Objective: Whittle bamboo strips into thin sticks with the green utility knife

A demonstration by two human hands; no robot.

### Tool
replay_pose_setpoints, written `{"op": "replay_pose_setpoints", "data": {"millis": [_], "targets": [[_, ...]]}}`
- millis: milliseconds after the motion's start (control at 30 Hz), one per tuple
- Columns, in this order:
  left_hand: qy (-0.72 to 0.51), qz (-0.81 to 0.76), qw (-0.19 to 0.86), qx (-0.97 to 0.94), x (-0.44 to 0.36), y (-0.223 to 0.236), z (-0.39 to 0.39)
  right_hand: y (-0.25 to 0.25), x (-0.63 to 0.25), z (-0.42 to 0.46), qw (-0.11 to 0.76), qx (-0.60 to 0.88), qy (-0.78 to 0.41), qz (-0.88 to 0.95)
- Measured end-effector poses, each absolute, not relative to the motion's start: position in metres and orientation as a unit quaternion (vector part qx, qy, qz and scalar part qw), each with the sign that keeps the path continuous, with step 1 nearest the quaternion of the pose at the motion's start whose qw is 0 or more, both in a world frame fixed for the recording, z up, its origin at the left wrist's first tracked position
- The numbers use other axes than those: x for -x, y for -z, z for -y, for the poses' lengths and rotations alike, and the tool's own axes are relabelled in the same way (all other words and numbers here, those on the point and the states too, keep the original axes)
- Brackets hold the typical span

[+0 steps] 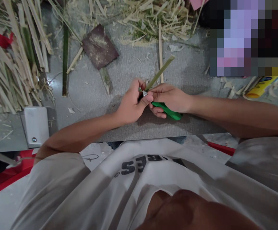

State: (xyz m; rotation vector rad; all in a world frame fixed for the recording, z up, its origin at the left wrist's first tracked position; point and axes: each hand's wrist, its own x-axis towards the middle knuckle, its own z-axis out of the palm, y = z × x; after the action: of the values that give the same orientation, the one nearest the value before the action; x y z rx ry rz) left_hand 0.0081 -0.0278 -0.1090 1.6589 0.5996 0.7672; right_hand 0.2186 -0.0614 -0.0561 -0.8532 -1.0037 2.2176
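My right hand (pixel 169 97) is closed around the green handle of a utility knife (pixel 171 112), whose metal tip points left toward my other hand. My left hand (pixel 134 102) is pinched at the lower end of a thin bamboo strip (pixel 161 72), its thumb pressing close to the knife's tip. From between the hands the strip slants up and to the right. Fingers cover the spot where blade and bamboo meet, so I cannot tell whether they touch.
Bamboo strips (pixel 3 84) are heaped at the left, near a white power bank-like box (pixel 36 124). A dark red square piece (pixel 100 47) lies ahead, with shavings (pixel 153 19) beyond. A yellow tube (pixel 260 88) lies right, below a blurred patch.
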Motion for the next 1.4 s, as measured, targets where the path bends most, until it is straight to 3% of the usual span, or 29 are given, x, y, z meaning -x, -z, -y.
{"op": "replay_pose_setpoints", "data": {"millis": [200, 400, 667, 900, 1200, 1400], "targets": [[-0.342, -0.242, 0.573, -0.704, -0.009, 0.118, 0.021, 0.062, -0.212, 0.069, 0.322, 0.331, -0.793, 0.398], [-0.342, -0.291, 0.504, -0.738, -0.006, 0.115, 0.02, 0.072, -0.208, 0.076, 0.407, 0.332, -0.745, 0.412], [-0.295, -0.297, 0.547, -0.725, -0.007, 0.102, 0.027, 0.066, -0.225, 0.059, 0.274, 0.272, -0.831, 0.401], [-0.31, -0.279, 0.506, -0.755, -0.007, 0.105, 0.02, 0.056, -0.226, 0.058, 0.263, 0.327, -0.817, 0.396], [-0.334, -0.31, 0.498, -0.738, -0.009, 0.109, 0.022, 0.07, -0.21, 0.076, 0.39, 0.358, -0.725, 0.441], [-0.315, -0.295, 0.51, -0.744, -0.008, 0.103, 0.023, 0.064, -0.221, 0.065, 0.307, 0.306, -0.786, 0.44]]}}
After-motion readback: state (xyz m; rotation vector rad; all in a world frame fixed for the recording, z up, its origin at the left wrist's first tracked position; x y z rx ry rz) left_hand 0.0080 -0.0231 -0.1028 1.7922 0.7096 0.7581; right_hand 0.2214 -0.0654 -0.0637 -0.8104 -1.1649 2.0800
